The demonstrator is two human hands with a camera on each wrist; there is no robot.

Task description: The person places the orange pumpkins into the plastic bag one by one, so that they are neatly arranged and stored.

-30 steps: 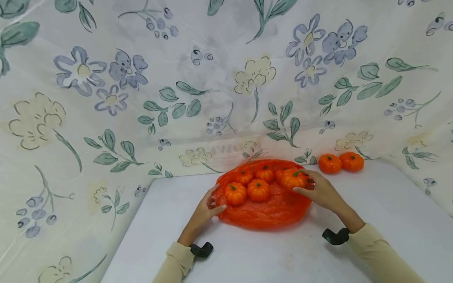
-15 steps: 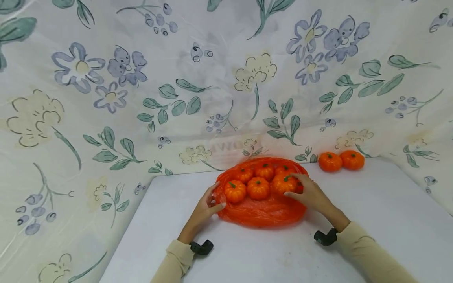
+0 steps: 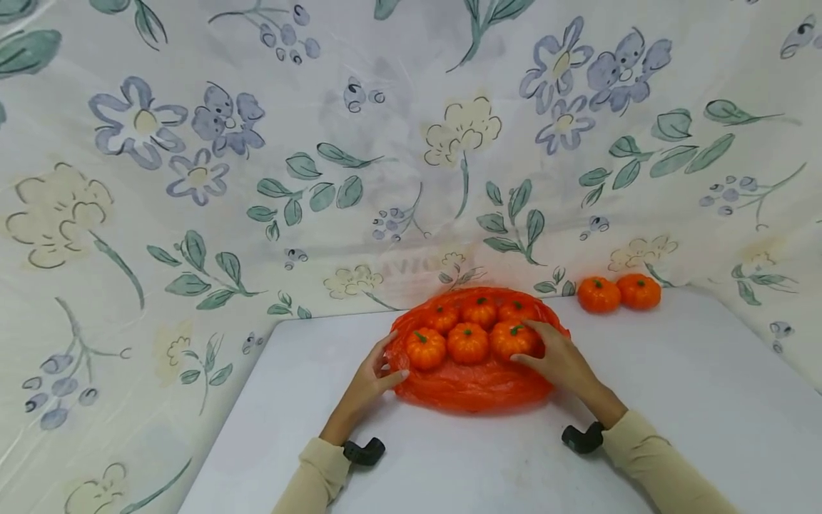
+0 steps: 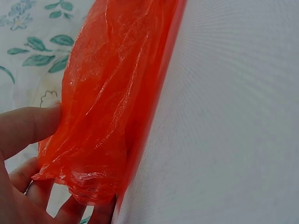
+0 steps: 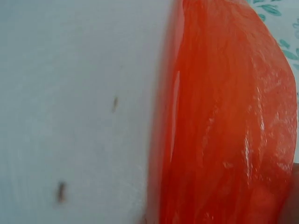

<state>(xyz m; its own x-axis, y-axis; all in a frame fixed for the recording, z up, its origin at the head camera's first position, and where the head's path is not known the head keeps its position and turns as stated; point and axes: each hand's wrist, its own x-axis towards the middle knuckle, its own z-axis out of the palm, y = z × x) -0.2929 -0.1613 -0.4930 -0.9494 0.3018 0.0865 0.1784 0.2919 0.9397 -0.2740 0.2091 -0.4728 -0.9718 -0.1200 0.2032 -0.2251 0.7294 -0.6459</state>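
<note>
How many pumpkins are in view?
8: three front pumpkins and three rear pumpkins in the red plastic, two far-right pumpkins on the table. The plastic may hide more.

TEXT: faint lettering (image 3: 427,266) | ON: floral sheet (image 3: 398,189) | READING: not legible

The far, left and right sides are enclosed by a white sheet (image 3: 398,128) printed with violet-blue flowers (image 3: 144,121) and green leaves (image 3: 349,193). Nearer, a flat white desk (image 3: 475,464) is softly lit, its surface marked by small dark specks (image 5: 61,192).
</note>
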